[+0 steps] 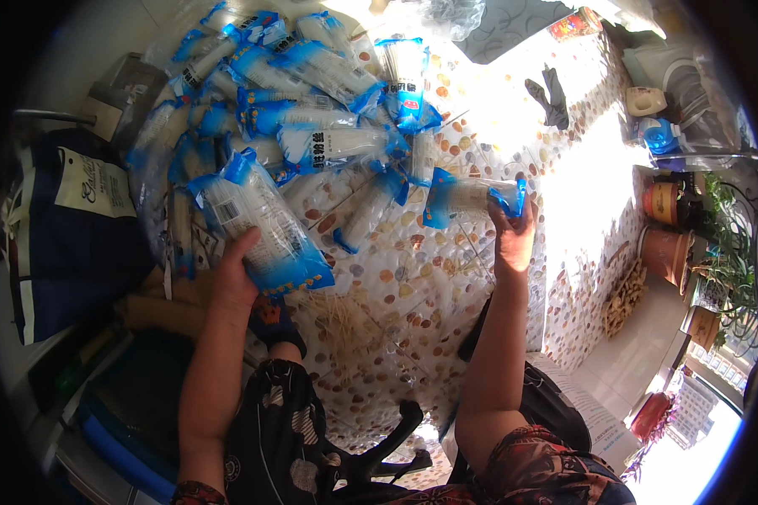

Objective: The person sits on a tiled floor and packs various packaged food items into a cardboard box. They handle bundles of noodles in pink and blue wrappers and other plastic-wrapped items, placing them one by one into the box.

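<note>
My left hand [237,268] grips one long side of a clear and blue plastic packet of thin white noodles [262,224], thumb on top; it is tilted, with a barcode near its upper end. My right hand [517,237] holds the blue right end of another noodle packet [464,196], whose other end points left. Beyond both hands, a heap of similar packets [328,76] lies on the floor, some in clear plastic wrap. One loose packet [374,211] lies between my hands. My fingers beneath the left packet are hidden.
Loose noodle strands [338,325] lie on the pebble-patterned floor [410,278] near my feet. A dark blue bag [82,240] stands at left. Black gloves [549,98] lie at upper right. Potted plants [666,252] and a pile of ginger-like roots [625,297] line the right side. A chair base [385,448] is below.
</note>
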A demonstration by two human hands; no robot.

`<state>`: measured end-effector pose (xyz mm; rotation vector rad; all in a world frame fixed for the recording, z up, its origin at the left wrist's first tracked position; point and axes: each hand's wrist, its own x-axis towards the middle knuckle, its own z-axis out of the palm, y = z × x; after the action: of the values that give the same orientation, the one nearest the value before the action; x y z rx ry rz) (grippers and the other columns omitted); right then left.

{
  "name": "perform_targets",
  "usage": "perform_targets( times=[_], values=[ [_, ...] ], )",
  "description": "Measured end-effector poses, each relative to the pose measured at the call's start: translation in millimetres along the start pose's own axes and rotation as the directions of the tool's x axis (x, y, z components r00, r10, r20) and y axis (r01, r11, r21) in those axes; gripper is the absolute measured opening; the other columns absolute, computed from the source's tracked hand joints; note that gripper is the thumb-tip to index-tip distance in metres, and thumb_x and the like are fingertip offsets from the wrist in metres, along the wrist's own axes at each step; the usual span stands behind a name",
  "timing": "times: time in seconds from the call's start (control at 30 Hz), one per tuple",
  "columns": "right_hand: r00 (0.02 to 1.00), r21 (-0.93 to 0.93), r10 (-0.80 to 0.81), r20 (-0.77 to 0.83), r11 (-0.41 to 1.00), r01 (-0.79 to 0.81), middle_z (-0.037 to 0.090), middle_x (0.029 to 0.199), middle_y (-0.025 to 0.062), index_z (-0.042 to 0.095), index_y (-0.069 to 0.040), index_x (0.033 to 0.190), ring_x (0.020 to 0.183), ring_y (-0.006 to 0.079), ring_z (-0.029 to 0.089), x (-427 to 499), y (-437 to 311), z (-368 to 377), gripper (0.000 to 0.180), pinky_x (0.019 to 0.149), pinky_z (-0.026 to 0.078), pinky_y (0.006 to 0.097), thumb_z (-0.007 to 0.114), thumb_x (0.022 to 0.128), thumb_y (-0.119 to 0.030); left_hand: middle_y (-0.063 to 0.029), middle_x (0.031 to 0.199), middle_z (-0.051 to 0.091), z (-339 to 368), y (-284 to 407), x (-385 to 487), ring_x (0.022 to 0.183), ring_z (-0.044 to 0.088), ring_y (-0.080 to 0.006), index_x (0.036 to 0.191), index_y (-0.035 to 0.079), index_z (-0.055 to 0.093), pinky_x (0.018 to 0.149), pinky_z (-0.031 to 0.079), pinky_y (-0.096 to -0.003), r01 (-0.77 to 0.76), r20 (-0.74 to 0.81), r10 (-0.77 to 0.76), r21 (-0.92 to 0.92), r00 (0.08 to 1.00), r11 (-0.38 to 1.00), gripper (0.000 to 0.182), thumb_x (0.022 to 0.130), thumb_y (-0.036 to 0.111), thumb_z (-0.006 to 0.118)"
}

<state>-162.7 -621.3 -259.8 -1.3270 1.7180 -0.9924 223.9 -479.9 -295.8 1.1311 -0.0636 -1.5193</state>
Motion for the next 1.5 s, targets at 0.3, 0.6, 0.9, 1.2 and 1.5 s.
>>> perform_targets(
  times=[0.3,0.6,0.9,1.2,1.5],
  values=[
    [0.950,0.540,0.231,0.210,0.782,-0.310,0.065,0.104,0.0033,0.063,-0.002,0.113,0.095,0.0143,0.060,-33.6,2.8,-6.8,0.026,0.087,0.047,0.0296,0.061,0.089,-0.010,-0.0159,0.127,0.059,16.1,1.1,-4.2,0.116,0.058,-0.0293,0.135,0.000,0.049,0.100,0.048,-0.0436,0.055,0.032,-0.056,0.055,0.998,0.997,0.059,0.083,0.022,0.066],
    [0.767,0.504,0.044,0.640,0.729,-0.462,0.061,0.090,-0.0011,0.060,-0.007,0.100,0.080,0.0113,0.053,-77.7,-88.7,133.5,0.011,0.074,0.043,0.0270,0.054,0.100,-0.016,-0.0137,0.133,0.054,32.5,-14.5,-12.3,0.119,0.055,-0.0258,0.139,0.005,0.043,0.098,0.047,-0.0414,0.223,0.037,-0.221,-0.035,0.974,0.974,0.072,0.084,0.040,0.072],
    [0.932,0.171,-0.266,0.246,0.959,0.228,0.053,0.091,0.0098,0.052,-0.003,0.109,0.087,0.0260,0.050,-117.8,-99.4,224.7,0.027,0.083,0.040,0.0381,0.066,0.090,-0.017,-0.0140,0.129,0.056,4.2,-5.7,-28.1,0.113,0.057,-0.0263,0.141,0.005,0.042,0.095,0.048,-0.0403,0.129,-0.014,-0.131,0.304,0.991,0.944,0.074,0.080,0.033,0.073],
    [0.902,-0.341,0.293,-0.318,0.852,-0.397,0.055,0.111,0.0238,0.031,0.006,0.128,0.098,0.0422,0.056,-74.3,58.7,217.6,0.092,0.091,0.047,0.0446,0.086,0.062,-0.027,-0.0150,0.123,0.060,-28.4,6.9,-27.7,0.111,0.058,-0.0288,0.134,0.000,0.050,0.096,0.047,-0.0401,0.074,-0.201,-0.070,0.013,0.977,0.997,0.065,0.079,0.026,0.072],
    [0.906,-0.057,0.423,0.032,0.905,-0.421,0.060,0.105,0.0137,0.055,0.005,0.118,0.091,0.0246,0.061,-96.2,14.5,141.9,0.046,0.070,0.052,0.0412,0.069,0.078,-0.014,-0.0145,0.124,0.059,-22.4,6.3,-13.2,0.114,0.058,-0.0271,0.135,0.001,0.049,0.099,0.046,-0.0400,-0.004,-0.208,-0.019,-0.107,0.978,0.994,0.058,0.082,0.014,0.069]
  ],
)
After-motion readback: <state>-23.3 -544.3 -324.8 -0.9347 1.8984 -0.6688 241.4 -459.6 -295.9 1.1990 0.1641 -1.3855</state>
